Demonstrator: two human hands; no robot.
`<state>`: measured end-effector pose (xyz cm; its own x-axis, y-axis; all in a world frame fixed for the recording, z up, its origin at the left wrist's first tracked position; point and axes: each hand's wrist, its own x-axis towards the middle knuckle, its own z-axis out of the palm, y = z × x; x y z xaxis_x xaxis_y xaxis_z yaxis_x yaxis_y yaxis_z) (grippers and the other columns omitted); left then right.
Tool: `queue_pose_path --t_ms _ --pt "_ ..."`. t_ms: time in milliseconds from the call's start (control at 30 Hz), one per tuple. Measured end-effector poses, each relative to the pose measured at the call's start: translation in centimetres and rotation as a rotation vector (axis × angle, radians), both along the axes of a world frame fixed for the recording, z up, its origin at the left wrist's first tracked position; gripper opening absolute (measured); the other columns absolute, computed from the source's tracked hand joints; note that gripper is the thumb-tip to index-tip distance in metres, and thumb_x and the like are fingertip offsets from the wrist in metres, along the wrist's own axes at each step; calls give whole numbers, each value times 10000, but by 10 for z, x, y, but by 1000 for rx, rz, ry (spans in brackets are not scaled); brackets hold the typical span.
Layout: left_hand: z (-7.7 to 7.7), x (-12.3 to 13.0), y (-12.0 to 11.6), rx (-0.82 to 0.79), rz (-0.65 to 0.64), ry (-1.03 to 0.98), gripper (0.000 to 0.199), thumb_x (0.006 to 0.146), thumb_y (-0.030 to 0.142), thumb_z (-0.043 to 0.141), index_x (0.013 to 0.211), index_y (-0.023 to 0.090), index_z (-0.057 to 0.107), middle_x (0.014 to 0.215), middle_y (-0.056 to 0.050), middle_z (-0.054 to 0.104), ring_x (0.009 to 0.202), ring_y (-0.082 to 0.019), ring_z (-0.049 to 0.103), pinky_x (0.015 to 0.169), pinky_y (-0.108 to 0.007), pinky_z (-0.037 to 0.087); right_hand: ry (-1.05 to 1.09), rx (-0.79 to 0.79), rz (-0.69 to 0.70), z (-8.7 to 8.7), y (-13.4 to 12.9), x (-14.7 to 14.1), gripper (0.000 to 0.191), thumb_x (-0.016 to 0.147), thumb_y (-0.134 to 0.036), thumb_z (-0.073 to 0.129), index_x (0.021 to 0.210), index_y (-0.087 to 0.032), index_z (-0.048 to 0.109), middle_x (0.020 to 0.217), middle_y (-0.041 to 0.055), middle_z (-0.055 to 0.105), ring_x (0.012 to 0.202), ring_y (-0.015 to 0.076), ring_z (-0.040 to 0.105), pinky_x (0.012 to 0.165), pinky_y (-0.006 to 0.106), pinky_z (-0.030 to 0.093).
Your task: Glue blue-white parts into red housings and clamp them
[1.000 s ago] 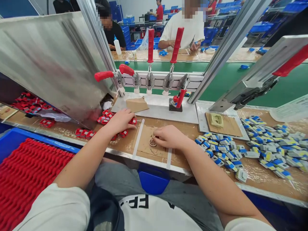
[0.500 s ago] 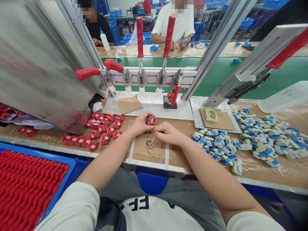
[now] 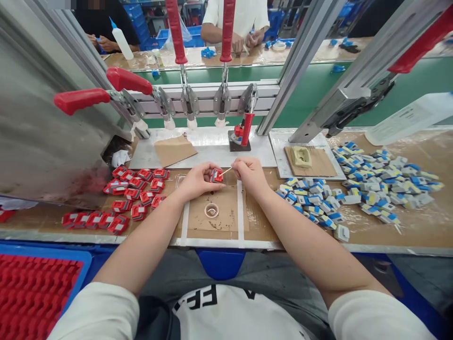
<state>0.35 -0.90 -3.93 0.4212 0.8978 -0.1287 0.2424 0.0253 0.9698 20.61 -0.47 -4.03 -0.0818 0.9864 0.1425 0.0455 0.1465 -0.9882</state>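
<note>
My left hand [image 3: 199, 182] grips a small red and grey part [image 3: 216, 175] above the bench, thumb and fingers around its side. Pinched in my right hand [image 3: 250, 174] is a thin wooden stick [image 3: 227, 171], its tip at the face of the red part. Below both hands a small round dish [image 3: 211, 210] with a little brownish content sits on taped cardboard [image 3: 226, 219]. Several similar red parts [image 3: 138, 196] lie to the left of my left hand. A heap of grey, blue and yellow pieces [image 3: 314, 203] lies right of my right hand.
Toggle clamps with red handles [image 3: 176, 30] stand behind the hands, beside a metal post [image 3: 300, 56]. A beige block [image 3: 301, 157] rests on cardboard at right. A blue crate [image 3: 87, 264] of red parts is at lower left. Two people sit across the green belt [image 3: 318, 75].
The stick has gone from the dish up to the red part as my right hand rose. The whole view has shifted, with the clamps now nearer the top left.
</note>
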Motion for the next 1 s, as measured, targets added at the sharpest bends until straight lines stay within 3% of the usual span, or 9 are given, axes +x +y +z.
queue_pose_path --t_ms 300,500,1000 --pt "-1 1 1 11 -9 -9 589 640 396 954 1083 178 633 863 -6 704 714 -138 644 672 -276 541 -57 3 38 4 -1 -1 329 744 -363 548 478 -225 411 484 -46 367 523 106 328 548 286 259" --pt "-4 1 2 46 -11 26 601 639 401 959 1100 169 651 842 -2 666 690 -128 609 618 -250 491 -87 29 59 3 0 -2 335 759 -363 538 495 -230 381 506 -47 354 539 108 344 570 286 285" --pt "1 2 0 57 4 90 549 641 416 950 1041 184 653 795 7 662 682 -135 594 607 -249 464 -208 155 -112 4 -2 2 337 799 -344 512 544 -229 324 565 -33 292 593 115 308 581 293 239"
